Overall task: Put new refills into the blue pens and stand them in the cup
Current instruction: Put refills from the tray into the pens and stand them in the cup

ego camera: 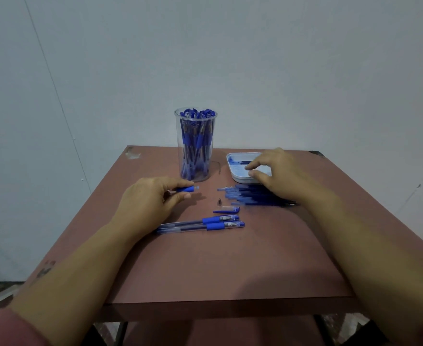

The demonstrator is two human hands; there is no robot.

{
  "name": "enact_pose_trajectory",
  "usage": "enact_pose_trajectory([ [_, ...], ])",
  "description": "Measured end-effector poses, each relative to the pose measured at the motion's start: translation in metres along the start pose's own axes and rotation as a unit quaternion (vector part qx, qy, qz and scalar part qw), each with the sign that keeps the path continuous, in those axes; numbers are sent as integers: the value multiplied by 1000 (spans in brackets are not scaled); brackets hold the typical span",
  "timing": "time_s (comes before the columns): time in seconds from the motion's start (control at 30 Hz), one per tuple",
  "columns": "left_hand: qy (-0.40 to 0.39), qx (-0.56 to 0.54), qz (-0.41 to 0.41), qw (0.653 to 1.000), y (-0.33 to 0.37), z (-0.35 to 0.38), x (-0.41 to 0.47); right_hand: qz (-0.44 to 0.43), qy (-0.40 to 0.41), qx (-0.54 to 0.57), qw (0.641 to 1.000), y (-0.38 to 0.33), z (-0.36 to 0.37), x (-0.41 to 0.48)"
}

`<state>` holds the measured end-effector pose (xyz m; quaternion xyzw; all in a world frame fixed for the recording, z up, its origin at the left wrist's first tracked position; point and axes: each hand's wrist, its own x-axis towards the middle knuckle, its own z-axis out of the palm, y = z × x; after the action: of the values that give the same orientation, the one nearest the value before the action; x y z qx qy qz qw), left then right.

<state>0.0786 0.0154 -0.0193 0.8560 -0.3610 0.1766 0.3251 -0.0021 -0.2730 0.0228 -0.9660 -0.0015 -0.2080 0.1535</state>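
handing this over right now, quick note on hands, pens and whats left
Left hand: fingers grip a clear pen barrel with blue grip.
Right hand: reaching into the shallow white tray; cannot tell if it pinches anything.
On the brown table: row of blue refills, small metal tip, loose blue cap, two whole blue pens.
Done: tall clear plastic cup holds many blue pens.
Left: refill and close the held barrel, likely the two lying pens too, then stand them in the cup.

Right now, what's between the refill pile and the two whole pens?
A loose blue pen cap and a small metal pen tip, seen in the head view.
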Motion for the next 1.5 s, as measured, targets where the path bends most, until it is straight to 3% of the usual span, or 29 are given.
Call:
enact_pose_trajectory([
  [0.33,17,-5,-14,1000,-4,1,1,105,-126,-52,985,33,12,70],
  [0.77,15,-6,-13,1000,-5,3,4,128,-122,-50,983,43,26,81],
  [1.03,9,3,-17,1000,-8,3,4,52,-125,-79,988,22,8,72],
  [1.23,8,-5,-17,1000,-7,4,4,-44,-82,-22,995,-24,-14,35],
  [1.5,9,-24,6,1000,1,1,1,-69,-15,68,995,-43,1,-12],
])
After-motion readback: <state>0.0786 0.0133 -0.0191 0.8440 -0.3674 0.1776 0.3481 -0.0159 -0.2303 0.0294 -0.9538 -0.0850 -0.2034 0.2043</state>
